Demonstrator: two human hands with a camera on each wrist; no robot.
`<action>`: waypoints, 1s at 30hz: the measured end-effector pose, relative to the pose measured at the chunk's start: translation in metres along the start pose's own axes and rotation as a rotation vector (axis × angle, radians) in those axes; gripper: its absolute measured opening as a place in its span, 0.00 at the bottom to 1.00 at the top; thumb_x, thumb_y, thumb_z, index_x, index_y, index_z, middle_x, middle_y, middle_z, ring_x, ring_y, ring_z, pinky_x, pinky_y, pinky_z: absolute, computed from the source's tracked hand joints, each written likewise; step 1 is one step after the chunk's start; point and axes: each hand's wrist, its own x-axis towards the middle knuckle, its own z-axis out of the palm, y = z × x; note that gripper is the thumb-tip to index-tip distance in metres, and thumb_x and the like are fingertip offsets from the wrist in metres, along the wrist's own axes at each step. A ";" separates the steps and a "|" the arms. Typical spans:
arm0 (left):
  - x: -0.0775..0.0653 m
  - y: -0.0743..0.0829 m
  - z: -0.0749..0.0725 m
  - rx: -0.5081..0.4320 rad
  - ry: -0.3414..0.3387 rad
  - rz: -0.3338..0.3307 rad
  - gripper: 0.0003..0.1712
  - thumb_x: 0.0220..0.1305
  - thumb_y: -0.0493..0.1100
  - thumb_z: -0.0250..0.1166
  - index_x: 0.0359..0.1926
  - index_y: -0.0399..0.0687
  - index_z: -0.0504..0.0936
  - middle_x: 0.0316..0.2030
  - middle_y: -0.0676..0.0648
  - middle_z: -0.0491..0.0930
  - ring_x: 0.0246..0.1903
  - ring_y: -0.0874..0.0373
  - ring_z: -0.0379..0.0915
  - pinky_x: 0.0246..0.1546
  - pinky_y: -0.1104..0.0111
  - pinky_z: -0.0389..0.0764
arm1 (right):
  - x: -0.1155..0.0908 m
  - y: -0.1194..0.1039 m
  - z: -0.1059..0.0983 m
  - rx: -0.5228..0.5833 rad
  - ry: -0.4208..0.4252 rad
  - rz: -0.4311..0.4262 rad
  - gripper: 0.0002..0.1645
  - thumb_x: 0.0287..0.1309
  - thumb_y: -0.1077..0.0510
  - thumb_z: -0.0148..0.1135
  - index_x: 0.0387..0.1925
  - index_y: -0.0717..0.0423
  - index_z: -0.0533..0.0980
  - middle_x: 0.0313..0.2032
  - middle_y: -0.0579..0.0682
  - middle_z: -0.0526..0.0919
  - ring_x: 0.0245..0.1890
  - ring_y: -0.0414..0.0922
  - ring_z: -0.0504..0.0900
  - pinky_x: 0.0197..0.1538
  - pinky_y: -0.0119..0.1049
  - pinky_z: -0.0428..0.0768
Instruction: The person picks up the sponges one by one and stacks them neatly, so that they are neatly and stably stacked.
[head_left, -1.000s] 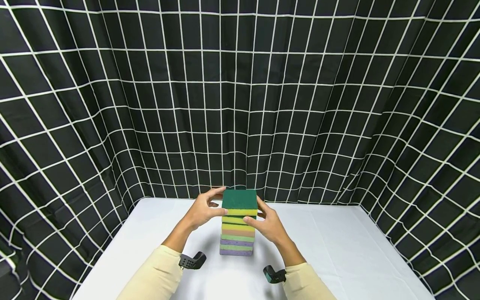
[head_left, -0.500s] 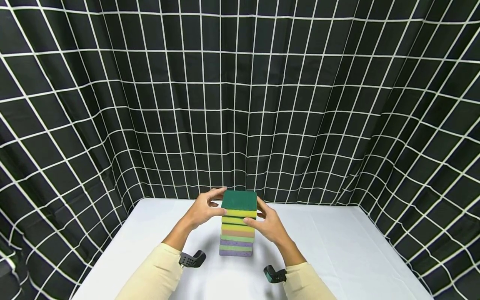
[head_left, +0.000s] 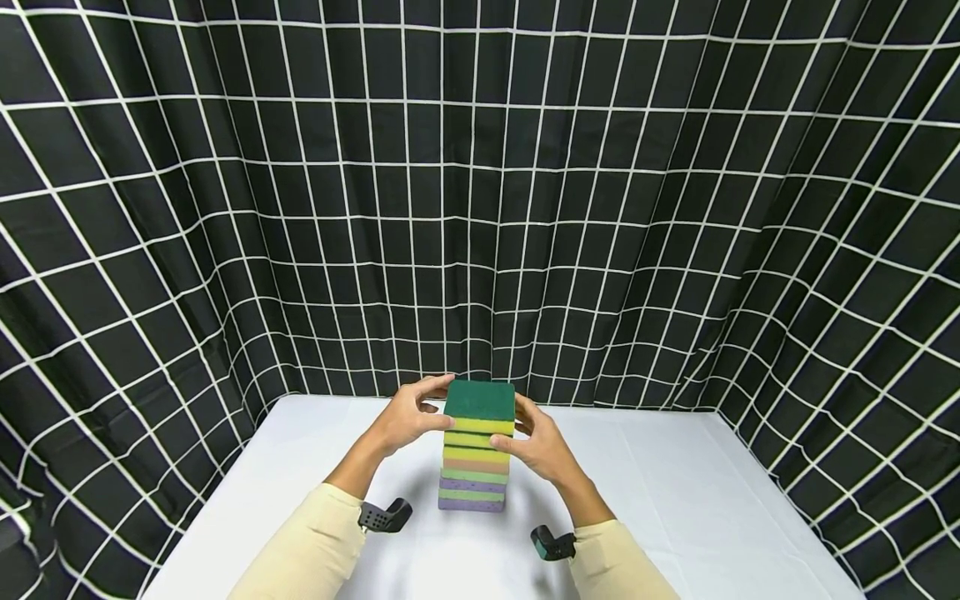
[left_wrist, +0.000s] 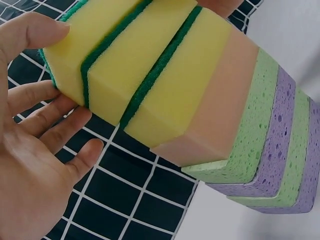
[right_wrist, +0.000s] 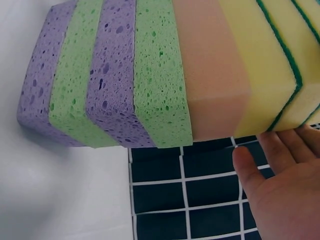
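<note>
A tall stack of sponges stands upright on the white table. At its top are several yellow scouring sponges with green pads; the uppermost scouring sponge (head_left: 480, 401) lies green side up. Below them come a peach layer (left_wrist: 215, 100) and green and purple porous sponges (right_wrist: 160, 75). My left hand (head_left: 405, 419) holds the top scouring sponge at its left side, thumb on the yellow front and index finger at the far corner. My right hand (head_left: 542, 446) holds the scouring sponges from the right, thumb across the front, a little lower; its thumb is out of the right wrist view.
The white table (head_left: 660, 492) spreads around the stack. A black curtain with a white grid (head_left: 480, 208) surrounds it at the back and sides. Dark wrist cameras (head_left: 386, 517) sit at the cuffs of both pale yellow sleeves.
My right hand and its thumb have shifted slightly to the right. The left hand stays nearly still, and the stack keeps its place.
</note>
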 end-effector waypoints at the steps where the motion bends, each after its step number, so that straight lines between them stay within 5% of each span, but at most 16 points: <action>1: 0.000 0.000 0.000 0.002 0.000 -0.001 0.39 0.52 0.31 0.67 0.66 0.27 0.65 0.53 0.35 0.74 0.55 0.42 0.68 0.52 0.48 0.69 | 0.000 0.000 0.000 -0.005 -0.001 0.002 0.46 0.52 0.63 0.72 0.69 0.66 0.59 0.58 0.61 0.74 0.61 0.56 0.69 0.62 0.52 0.66; 10: 0.000 -0.003 0.002 0.001 0.002 -0.009 0.39 0.53 0.31 0.68 0.66 0.28 0.64 0.53 0.35 0.74 0.53 0.41 0.70 0.47 0.57 0.75 | 0.000 0.000 -0.001 -0.009 -0.002 0.002 0.45 0.53 0.63 0.71 0.69 0.66 0.59 0.58 0.60 0.74 0.61 0.56 0.69 0.62 0.53 0.66; 20: 0.011 -0.038 -0.001 -0.016 0.019 -0.014 0.43 0.54 0.32 0.69 0.69 0.33 0.61 0.56 0.36 0.72 0.58 0.42 0.67 0.53 0.48 0.71 | 0.004 0.011 -0.001 -0.025 -0.001 -0.012 0.49 0.54 0.63 0.70 0.71 0.66 0.55 0.60 0.62 0.72 0.62 0.58 0.68 0.61 0.58 0.65; 25: 0.007 -0.038 -0.003 -0.012 0.026 -0.011 0.44 0.55 0.37 0.70 0.70 0.36 0.61 0.60 0.38 0.70 0.59 0.44 0.66 0.58 0.46 0.66 | 0.006 0.033 -0.007 -0.080 -0.007 0.004 0.53 0.54 0.56 0.72 0.73 0.62 0.51 0.64 0.60 0.68 0.64 0.55 0.65 0.62 0.56 0.64; 30: 0.001 -0.033 -0.010 0.011 0.042 -0.005 0.44 0.55 0.38 0.69 0.70 0.35 0.60 0.61 0.37 0.68 0.60 0.41 0.65 0.57 0.47 0.66 | 0.001 0.029 -0.023 -0.155 -0.034 -0.010 0.55 0.54 0.52 0.71 0.73 0.63 0.49 0.66 0.59 0.66 0.66 0.55 0.63 0.63 0.53 0.64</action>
